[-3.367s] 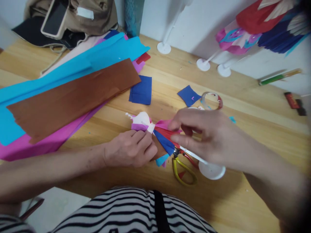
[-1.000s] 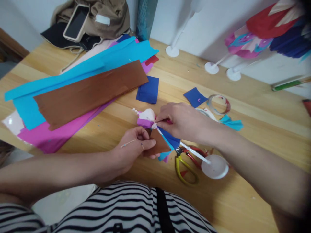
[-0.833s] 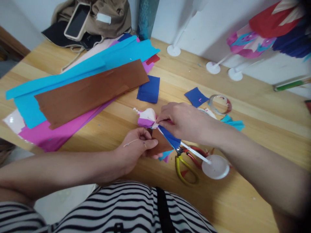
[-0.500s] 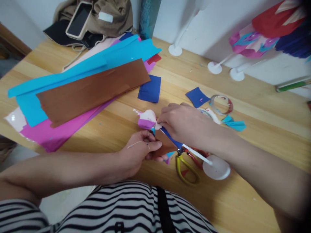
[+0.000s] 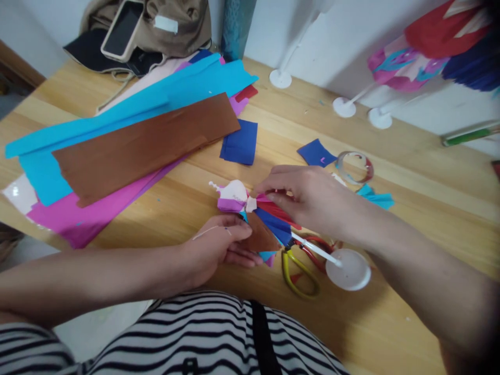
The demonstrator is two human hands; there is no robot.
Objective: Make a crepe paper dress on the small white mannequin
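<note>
A small crepe-paper doll (image 5: pixel 272 223) lies tilted over the table, with a white and purple head, a skirt of brown, blue and red panels, and a white stick running to a round white base (image 5: pixel 348 269). My left hand (image 5: pixel 224 242) holds the skirt's brown panel, thumb on top and fingers beneath it. My right hand (image 5: pixel 300 192) is at the doll's far side, thumb and forefinger closed around the pink-red paper by the neck; its fingertips partly hide the paper. Yellow- and red-handled pliers or scissors (image 5: pixel 299 273) lie partly under the doll.
At left, a brown paper sheet (image 5: pixel 148 151) rests on blue sheets (image 5: pixel 42 177) and magenta paper (image 5: pixel 89 219). Blue squares (image 5: pixel 240 141) and a tape roll (image 5: pixel 354 167) lie beyond my hands. White stands (image 5: pixel 280 78) line the wall. A phone (image 5: pixel 123 30) sits on a brown bag (image 5: pixel 183 31).
My right hand has shifted right and lifted off the blue panel, uncovering it and the red paper. My left thumb has slid back, showing more of the brown panel.
</note>
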